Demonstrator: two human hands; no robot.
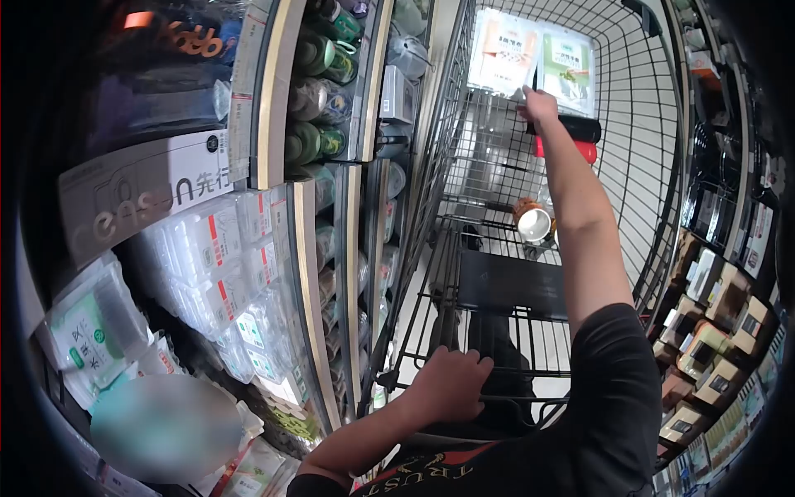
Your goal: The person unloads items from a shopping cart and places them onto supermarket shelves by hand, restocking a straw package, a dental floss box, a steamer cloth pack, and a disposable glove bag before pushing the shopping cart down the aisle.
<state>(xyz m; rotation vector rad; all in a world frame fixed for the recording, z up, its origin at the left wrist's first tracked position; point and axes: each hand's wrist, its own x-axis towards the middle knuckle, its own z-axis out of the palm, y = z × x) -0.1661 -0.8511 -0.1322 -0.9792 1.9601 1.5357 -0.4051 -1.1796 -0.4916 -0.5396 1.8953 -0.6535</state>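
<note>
My right arm stretches into the shopping cart (pixel 662 157). My right hand (pixel 540 106) is closed at the lower right corner of a flat clear plastic pack with orange print (pixel 503 54), its fingertips on the edge. Beside that pack lies a similar flat pack with a green label (pixel 566 66). Just below the hand are a black cylinder (pixel 578 128) and a red cylinder (pixel 566 150). My left hand (pixel 451 385) is closed over the cart's handle, its fingers curled downward and partly hidden.
A tub with a white lid (pixel 533 224) lies in the cart near a black panel (pixel 505 282). Shelves on the left hold bottles (pixel 310 142), stacked clear plastic boxes (pixel 199 257) and bagged packs (pixel 95 331). Shelves with small boxes (pixel 716 335) line the right side.
</note>
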